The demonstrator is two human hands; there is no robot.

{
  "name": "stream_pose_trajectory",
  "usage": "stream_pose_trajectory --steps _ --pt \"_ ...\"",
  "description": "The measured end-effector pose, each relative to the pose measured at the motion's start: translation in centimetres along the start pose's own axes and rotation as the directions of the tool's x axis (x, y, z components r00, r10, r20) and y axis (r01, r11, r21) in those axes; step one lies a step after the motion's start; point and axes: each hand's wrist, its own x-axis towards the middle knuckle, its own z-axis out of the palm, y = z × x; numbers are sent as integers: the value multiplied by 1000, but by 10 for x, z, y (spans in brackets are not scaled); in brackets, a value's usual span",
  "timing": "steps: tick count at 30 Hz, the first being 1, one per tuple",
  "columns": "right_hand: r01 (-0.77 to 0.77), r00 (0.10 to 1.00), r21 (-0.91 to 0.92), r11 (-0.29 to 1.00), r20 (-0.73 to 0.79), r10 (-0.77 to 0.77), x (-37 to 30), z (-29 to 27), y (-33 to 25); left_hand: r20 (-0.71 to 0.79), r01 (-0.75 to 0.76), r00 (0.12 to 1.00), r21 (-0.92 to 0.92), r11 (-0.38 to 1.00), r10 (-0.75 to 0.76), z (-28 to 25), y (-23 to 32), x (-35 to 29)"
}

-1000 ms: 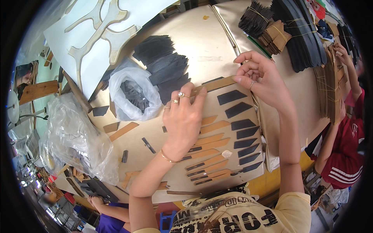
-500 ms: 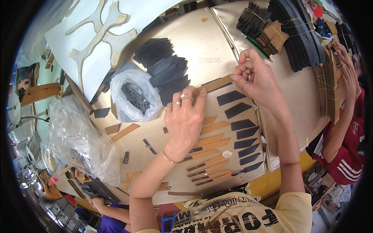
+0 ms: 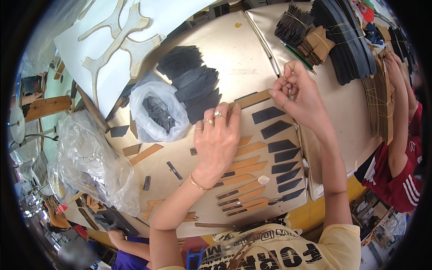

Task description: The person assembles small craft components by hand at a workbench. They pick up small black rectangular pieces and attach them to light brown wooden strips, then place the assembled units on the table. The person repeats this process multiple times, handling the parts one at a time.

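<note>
My left hand (image 3: 216,144) lies palm down, fingers stretched out. Its fingertips rest at the left end of a tan leather strip (image 3: 254,99). At the strip's right end my right hand (image 3: 299,92) has its fingers curled in a pinch, the thumb touching the strip; what sits between the fingertips is too small to tell. Below the strip, black pointed leather pieces (image 3: 276,129) run in a column. Several tan leather strips (image 3: 245,168) with small dark tabs lie beside them, partly under my left hand and wrist.
Left of my hand stands a white plastic bag (image 3: 140,128) of small dark pieces, beside fanned black leather pieces (image 3: 195,83). Clear plastic (image 3: 90,157) lies further left. Bundled black strips (image 3: 344,40) and a green pencil (image 3: 297,57) are at the upper right. A co-worker's arm (image 3: 398,112) reaches in there.
My left hand has shifted slightly right along the tan strip. My right hand has moved slightly right and down, fingers still pinched. The co-worker's hands at the right have moved.
</note>
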Motion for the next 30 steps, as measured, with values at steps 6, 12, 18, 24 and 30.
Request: stream_pose_trajectory --steps 6,12,18,24,30 --pt "2 1000 -66 998 -10 -3 2 1 -1 7 3 1000 -8 1000 -3 -1 0 0" --pt "31 999 -93 995 -11 -32 0 6 3 8 -6 1000 -9 1000 6 -1 -1 0" --pt "341 888 -707 620 26 -458 -26 19 13 99 0 995 -47 999 5 -6 1 -4" --pt "301 843 -938 174 176 -508 -36 39 10 110 114 990 -196 974 -94 -10 -2 -6" --pt "360 876 -835 416 150 -458 -39 24 -21 25 282 916 -751 597 -401 -39 -44 -27"
